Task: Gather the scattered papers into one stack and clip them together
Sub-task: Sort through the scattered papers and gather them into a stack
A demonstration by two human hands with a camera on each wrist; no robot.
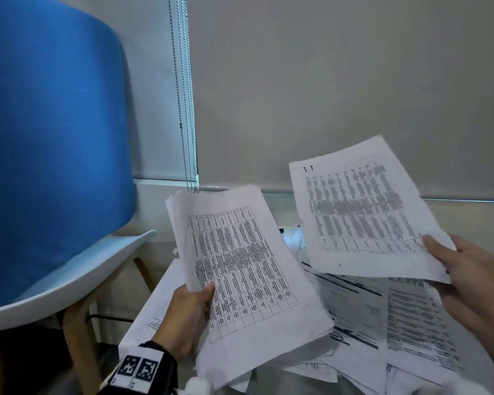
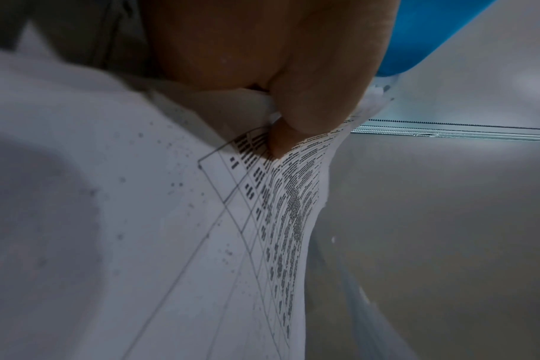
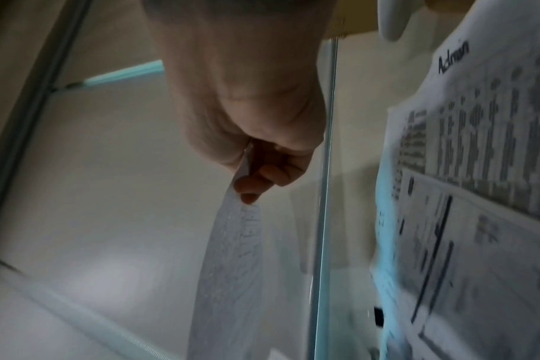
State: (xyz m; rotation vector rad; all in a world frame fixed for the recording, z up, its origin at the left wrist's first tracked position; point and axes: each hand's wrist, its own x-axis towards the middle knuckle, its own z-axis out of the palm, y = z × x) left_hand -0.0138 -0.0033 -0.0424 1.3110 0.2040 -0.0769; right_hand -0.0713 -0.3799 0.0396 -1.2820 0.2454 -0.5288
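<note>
My left hand grips a thick stack of printed papers by its left edge, thumb on the top sheet; the stack is lifted and tilted above the table. In the left wrist view the thumb presses on the stack's top sheet. My right hand pinches a single printed sheet at its lower right corner and holds it in the air to the right of the stack. In the right wrist view the fingers pinch that sheet seen edge-on. More loose papers lie scattered underneath. No clip shows.
A blue chair back with a white seat shell stands close at the left. A beige roller blind with bead chains hangs behind. The white table carries the papers.
</note>
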